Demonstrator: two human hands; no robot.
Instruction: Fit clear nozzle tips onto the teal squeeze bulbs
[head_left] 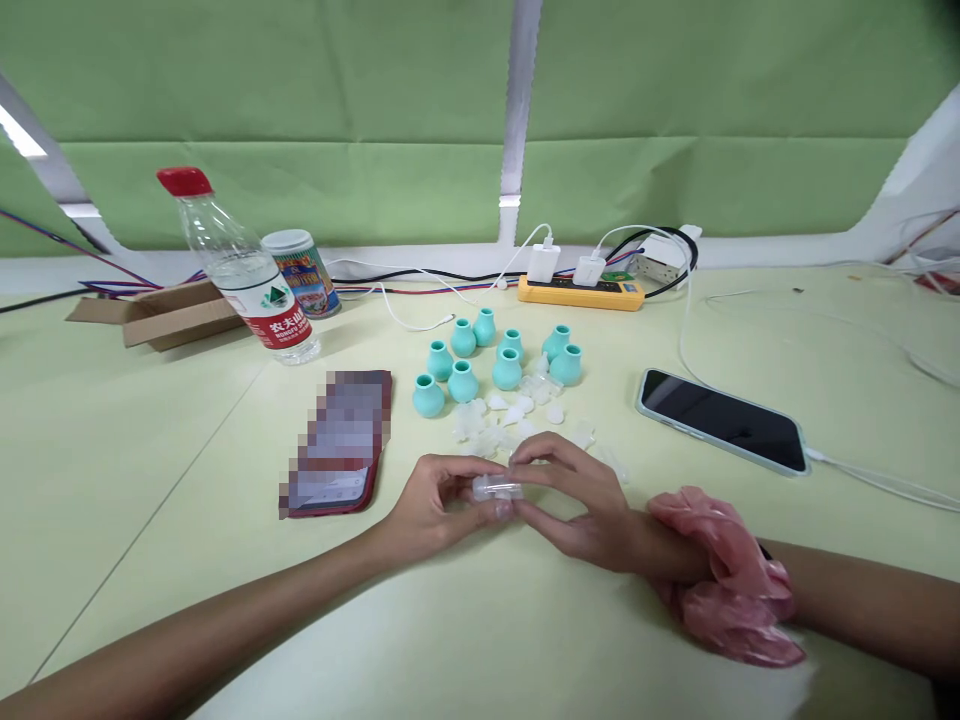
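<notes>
Between my two hands, low over the table, is a small clear plastic tube (496, 488) lying sideways. My left hand (439, 505) is closed around its left part, thumb below and index finger above. The fingertips of my right hand (577, 495) pinch its right end; a pink scrunchie (731, 575) circles that wrist. Just beyond the fingers lie loose translucent and white plastic pieces (472, 422). Behind them several small turquoise vase-shaped pots (463, 382) stand upright, their round mouths facing up.
A phone in a red case (341, 440) lies at left, and a charging phone (724, 420) at right. Farther back stand a water bottle (259, 290), a can (304, 272), an open cardboard box (184, 315) and a yellow power strip (581, 293) with chargers. White cables cross the table.
</notes>
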